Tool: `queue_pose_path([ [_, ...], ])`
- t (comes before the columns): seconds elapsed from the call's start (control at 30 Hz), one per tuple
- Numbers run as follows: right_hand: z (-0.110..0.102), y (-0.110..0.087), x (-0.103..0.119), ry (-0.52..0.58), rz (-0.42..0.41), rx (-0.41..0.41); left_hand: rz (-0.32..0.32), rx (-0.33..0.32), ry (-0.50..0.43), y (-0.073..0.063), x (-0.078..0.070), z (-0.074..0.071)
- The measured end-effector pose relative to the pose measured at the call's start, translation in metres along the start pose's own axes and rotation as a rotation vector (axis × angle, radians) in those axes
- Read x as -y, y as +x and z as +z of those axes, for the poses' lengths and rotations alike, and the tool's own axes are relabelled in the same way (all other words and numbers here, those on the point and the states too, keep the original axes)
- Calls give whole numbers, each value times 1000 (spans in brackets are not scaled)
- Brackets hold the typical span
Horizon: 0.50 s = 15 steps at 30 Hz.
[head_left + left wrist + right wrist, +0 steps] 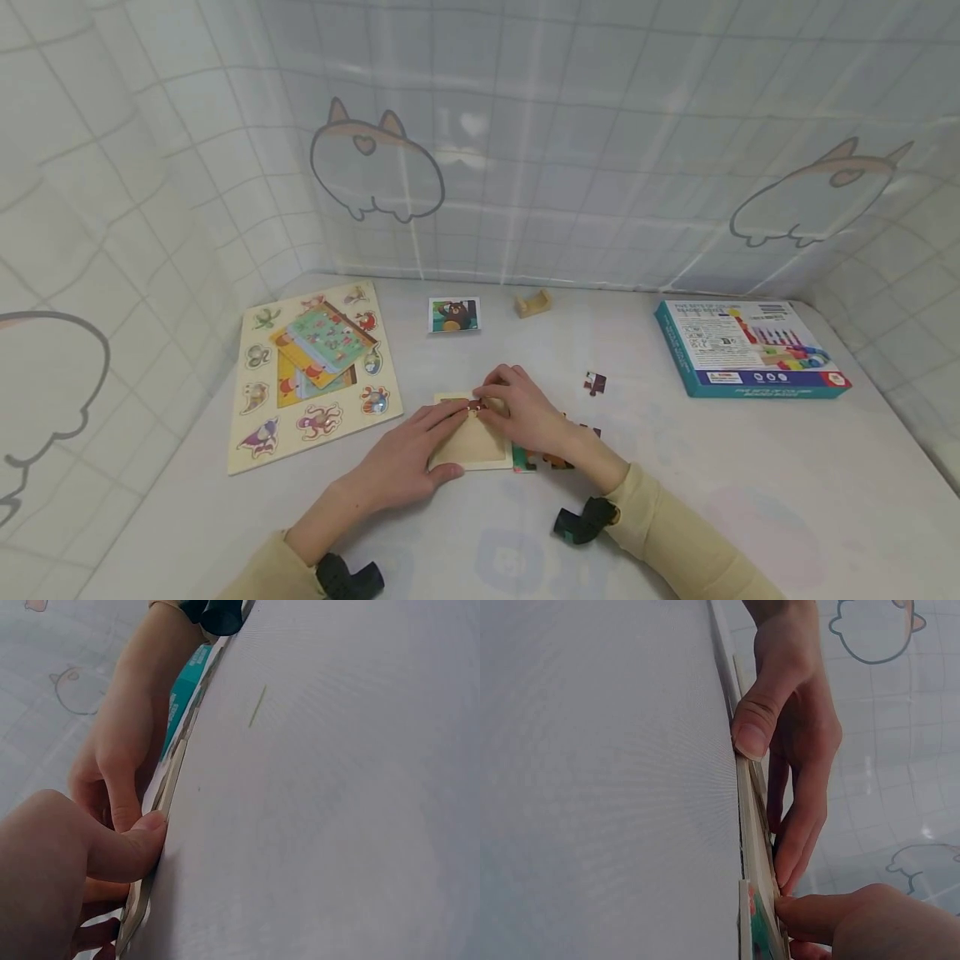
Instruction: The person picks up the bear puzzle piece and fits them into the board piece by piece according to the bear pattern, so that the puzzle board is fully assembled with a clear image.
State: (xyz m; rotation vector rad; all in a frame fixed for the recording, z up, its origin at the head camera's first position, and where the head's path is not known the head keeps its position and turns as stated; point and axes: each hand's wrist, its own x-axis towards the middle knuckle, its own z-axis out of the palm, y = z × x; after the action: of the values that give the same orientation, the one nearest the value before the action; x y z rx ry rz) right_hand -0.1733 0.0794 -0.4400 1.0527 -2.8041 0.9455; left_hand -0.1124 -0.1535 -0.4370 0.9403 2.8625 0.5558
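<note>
A pale wooden puzzle tray (474, 454) with a raised border lies on the table in front of me. My left hand (405, 454) holds its left side, thumb at the near edge and fingers reaching to the far edge. In the right wrist view the left thumb (751, 739) presses on the tray's side. At the far edge my right hand (521, 412) pinches a small dark brown puzzle piece (476, 406), mostly covered by fingers; the left fingertips touch there too. Several colourful puzzle pieces (525, 461) lie under the right wrist, partly hidden.
A loose puzzle piece (595, 383) lies right of the hands. Further back are a bear picture card (454, 315) and a small wooden stand (533, 304). A sea-animal board (258, 412) bearing cards (322, 342) lies left; a teal-edged box (750, 350) lies right.
</note>
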Motion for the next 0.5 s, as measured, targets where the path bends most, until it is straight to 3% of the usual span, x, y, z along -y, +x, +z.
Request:
queue_pose_path([
  [0.5,0,0,1,11,10,-3,-6,3,-25,0,2,2],
])
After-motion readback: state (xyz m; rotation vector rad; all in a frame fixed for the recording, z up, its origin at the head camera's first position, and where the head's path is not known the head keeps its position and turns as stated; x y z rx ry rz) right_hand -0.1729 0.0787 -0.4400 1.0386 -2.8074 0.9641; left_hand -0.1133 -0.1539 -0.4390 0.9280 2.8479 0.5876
